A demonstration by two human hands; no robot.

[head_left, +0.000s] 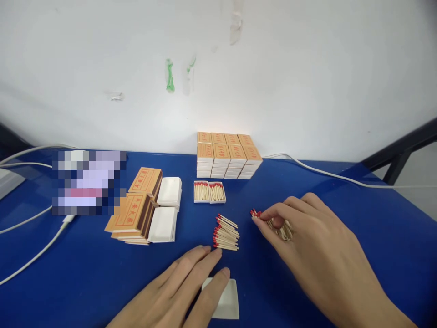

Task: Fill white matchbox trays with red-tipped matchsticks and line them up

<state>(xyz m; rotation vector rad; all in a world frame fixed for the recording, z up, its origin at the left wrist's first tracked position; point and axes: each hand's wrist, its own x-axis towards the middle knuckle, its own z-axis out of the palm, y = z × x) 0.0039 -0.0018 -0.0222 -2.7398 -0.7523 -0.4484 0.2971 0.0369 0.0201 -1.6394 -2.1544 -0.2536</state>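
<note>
My right hand (317, 246) rests on the blue table (341, 191), its fingers curled around a bundle of red-tipped matches (282, 228) whose heads stick out to the left. My left hand (184, 287) lies flat with fingers stretched out, its fingertips on a white inner matchbox tray (227, 303) at the near edge. Just beyond its fingertips lies a small loose pile of matches (226, 233). Two open trays filled with matches (209, 192) sit further back.
A block of stacked orange matchboxes (227, 157) stands by the white wall. Left of centre lie leaning orange sleeves (136, 212) and stacks of white trays (166, 209). White cables (34, 255) cross the left side; another cable (324, 173) runs at the right.
</note>
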